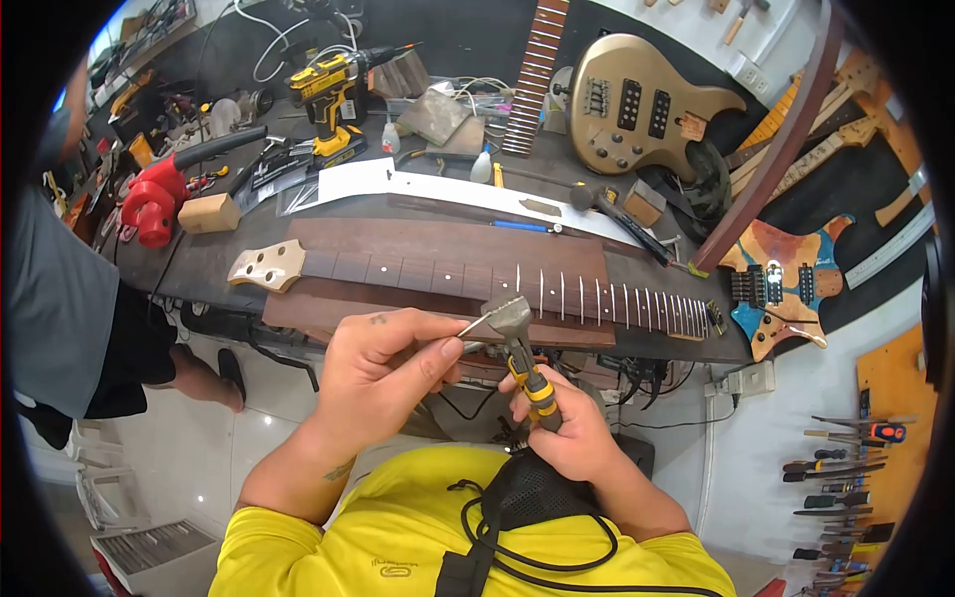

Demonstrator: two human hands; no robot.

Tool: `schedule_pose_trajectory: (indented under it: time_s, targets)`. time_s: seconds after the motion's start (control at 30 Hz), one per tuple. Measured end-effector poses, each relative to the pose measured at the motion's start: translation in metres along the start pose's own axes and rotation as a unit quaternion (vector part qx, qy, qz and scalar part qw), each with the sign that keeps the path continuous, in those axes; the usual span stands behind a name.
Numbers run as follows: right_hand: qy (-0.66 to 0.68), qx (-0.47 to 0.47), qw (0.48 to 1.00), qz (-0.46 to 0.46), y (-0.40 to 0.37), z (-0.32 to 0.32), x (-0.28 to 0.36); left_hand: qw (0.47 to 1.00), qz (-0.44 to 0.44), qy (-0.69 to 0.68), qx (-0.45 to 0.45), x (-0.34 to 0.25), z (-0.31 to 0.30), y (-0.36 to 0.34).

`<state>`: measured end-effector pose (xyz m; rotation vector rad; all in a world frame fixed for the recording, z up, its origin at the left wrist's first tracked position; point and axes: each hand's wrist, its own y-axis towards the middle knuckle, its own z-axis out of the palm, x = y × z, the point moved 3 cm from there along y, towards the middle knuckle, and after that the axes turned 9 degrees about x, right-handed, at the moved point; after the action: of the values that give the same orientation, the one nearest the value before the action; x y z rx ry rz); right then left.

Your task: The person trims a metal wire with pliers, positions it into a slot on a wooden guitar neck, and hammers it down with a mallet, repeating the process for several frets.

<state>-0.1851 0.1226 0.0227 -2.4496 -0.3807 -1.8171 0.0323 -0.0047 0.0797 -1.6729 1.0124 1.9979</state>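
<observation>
In the middle of the head view, my left hand point(388, 376) pinches a thin strip of fret wire point(476, 326) between thumb and fingertips. My right hand point(575, 426) is wrapped round the yellow and black handles of end nippers point(511, 316), whose grey head meets the wire's far end. Whether the jaws bite on the wire cannot be made out. Just beyond both hands lies a guitar neck point(438, 275) with a pale headstock at the left. Silver frets cross its right part; only thin slot lines show toward the headstock.
Brown boards point(398, 237) lie under the neck on the dark bench. A hammer point(622, 214), a yellow drill point(328, 99), a red blower point(154, 204) and a gold guitar body point(637, 109) are behind. Another person point(75, 298) stands at the left.
</observation>
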Motion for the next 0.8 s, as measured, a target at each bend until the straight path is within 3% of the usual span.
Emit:
schedule_pose_trajectory:
  time_s: [0.1, 0.17, 0.5, 0.6, 0.7, 0.77, 0.8]
  targets:
    - [0.02, 0.004, 1.0, 0.016, 0.001, 0.001, 0.005, 0.997, 0.027, 0.067, -0.006, -0.006, -0.003, 0.0]
    - [-0.05, 0.0, 0.999, -0.002, 0.002, 0.002, 0.012, 0.993, 0.013, 0.119, -0.009, -0.009, -0.003, -0.001]
    - [-0.078, 0.005, 0.997, 0.017, -0.004, 0.002, 0.01, 0.974, 0.007, 0.223, 0.047, -0.02, -0.009, 0.0]
    - [-0.082, 0.006, 0.996, 0.024, -0.002, 0.001, 0.011, 0.984, -0.025, 0.169, 0.042, -0.015, -0.015, -0.002]
    - [-0.056, 0.008, 0.998, 0.009, 0.0, 0.002, 0.007, 0.988, -0.067, 0.082, 0.109, 0.014, -0.027, 0.004]
    - [0.037, 0.038, 0.998, 0.016, 0.004, 0.005, 0.004, 0.968, -0.021, -0.24, 0.072, 0.034, -0.015, 0.017]
    - [0.037, 0.042, 0.998, 0.012, 0.006, 0.007, 0.001, 0.947, -0.045, -0.286, 0.138, 0.032, -0.001, 0.021]
